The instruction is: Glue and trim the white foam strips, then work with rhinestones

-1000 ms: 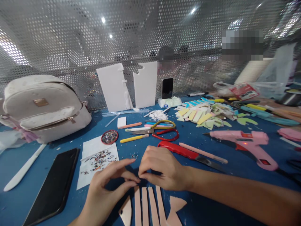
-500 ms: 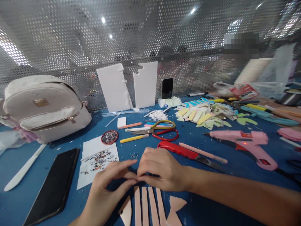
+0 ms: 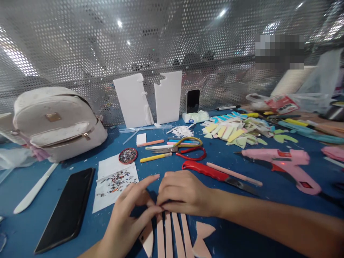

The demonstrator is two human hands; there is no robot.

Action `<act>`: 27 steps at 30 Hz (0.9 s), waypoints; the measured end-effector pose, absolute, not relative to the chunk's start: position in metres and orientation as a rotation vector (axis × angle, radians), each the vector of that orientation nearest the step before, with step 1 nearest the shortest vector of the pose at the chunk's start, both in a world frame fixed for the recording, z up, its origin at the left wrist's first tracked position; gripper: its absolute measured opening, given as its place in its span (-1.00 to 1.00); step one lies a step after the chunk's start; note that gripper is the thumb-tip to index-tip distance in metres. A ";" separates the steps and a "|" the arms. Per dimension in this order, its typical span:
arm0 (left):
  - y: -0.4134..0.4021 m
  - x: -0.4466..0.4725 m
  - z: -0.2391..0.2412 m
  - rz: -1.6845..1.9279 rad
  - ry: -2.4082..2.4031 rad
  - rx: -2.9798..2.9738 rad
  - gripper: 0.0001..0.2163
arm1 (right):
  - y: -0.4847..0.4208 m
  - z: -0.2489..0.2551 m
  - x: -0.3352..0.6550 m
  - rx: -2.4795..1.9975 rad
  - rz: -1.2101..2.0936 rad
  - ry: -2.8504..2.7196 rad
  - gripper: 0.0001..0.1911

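Note:
My left hand (image 3: 130,213) and my right hand (image 3: 185,193) meet at the upper ends of several pale pink strips (image 3: 177,233) lying side by side on the blue table. The left thumb and a finger are pinched together while its index finger points up and away. My right fingers are curled closed beside them. Whatever lies between the fingertips is hidden or too small to name. Left of the strips, partly under my left hand, is a pink pointed piece (image 3: 147,240) with a dark dot. To their right lies a pink tail-shaped piece (image 3: 203,230).
Beyond my hands are a red-handled utility knife (image 3: 206,171), scissors (image 3: 185,147) and a yellow stick (image 3: 156,157). A pink glue gun (image 3: 285,163) lies right. Glitter on white paper (image 3: 107,195), a black phone (image 3: 66,211) and a white backpack (image 3: 56,125) are left.
My left thumb and fingertips have shifted slightly right and down, closer to the tops of the strips. The right hand stays almost in place. The whole view has moved a little.

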State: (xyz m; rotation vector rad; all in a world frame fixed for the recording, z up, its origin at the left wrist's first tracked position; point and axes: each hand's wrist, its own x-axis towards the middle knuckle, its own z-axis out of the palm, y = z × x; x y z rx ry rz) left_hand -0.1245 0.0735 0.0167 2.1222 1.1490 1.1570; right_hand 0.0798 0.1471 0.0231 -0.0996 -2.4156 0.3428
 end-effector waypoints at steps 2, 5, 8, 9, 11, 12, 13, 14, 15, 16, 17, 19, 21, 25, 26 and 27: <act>0.073 -0.123 0.019 1.142 1.120 2.113 -0.53 | 0.147 0.024 0.079 -0.110 0.348 -2.397 -0.79; 0.073 -0.123 0.021 1.114 1.096 2.088 -0.54 | 0.145 0.025 0.078 -0.100 0.382 -2.363 -0.80; 0.074 -0.124 0.020 1.107 1.104 2.068 -0.55 | 0.144 0.027 0.079 -0.156 0.542 -2.260 -0.84; 0.074 -0.125 0.019 1.109 1.123 2.061 -0.55 | 0.144 0.028 0.079 -0.217 0.614 -2.197 -0.86; 0.074 -0.126 0.018 1.108 1.175 2.067 -0.58 | 0.145 0.030 0.081 -0.403 0.736 -2.033 -0.89; 0.074 -0.126 0.018 1.105 1.197 2.083 -0.62 | 0.147 0.031 0.081 -0.501 0.775 -1.940 -0.89; 0.074 -0.126 0.019 1.095 1.206 2.105 -0.68 | 0.149 0.031 0.082 -0.583 0.807 -1.849 -0.89; 0.074 -0.127 0.020 1.076 1.202 2.131 -0.75 | 0.151 0.031 0.082 -0.645 0.839 -1.762 -0.87; 0.074 -0.127 0.021 1.052 1.183 2.155 -0.80 | 0.155 0.030 0.082 -0.686 0.871 -1.679 -0.86; 0.075 -0.127 0.022 1.026 1.158 2.175 -0.83 | 0.158 0.029 0.082 -0.706 0.910 -1.606 -0.84; 0.075 -0.128 0.023 1.004 1.133 2.193 -0.83 | 0.161 0.028 0.082 -0.710 0.957 -1.544 -0.83; 0.076 -0.128 0.025 0.984 1.084 2.233 -0.84 | 0.166 0.025 0.082 -0.697 1.049 -1.458 -0.80; 0.077 -0.128 0.025 0.977 1.030 2.260 -0.85 | 0.169 0.022 0.082 -0.676 1.117 -1.412 -0.79; 0.078 -0.128 0.025 0.959 0.830 2.390 -0.88 | 0.169 0.021 0.083 -0.682 1.161 -1.366 -0.79; 0.078 -0.128 0.025 0.983 0.770 2.448 -0.88 | 0.169 0.022 0.083 -0.690 1.159 -1.368 -0.80; 0.078 -0.127 0.026 1.015 0.716 2.499 -0.88 | 0.168 0.022 0.083 -0.694 1.156 -1.377 -0.80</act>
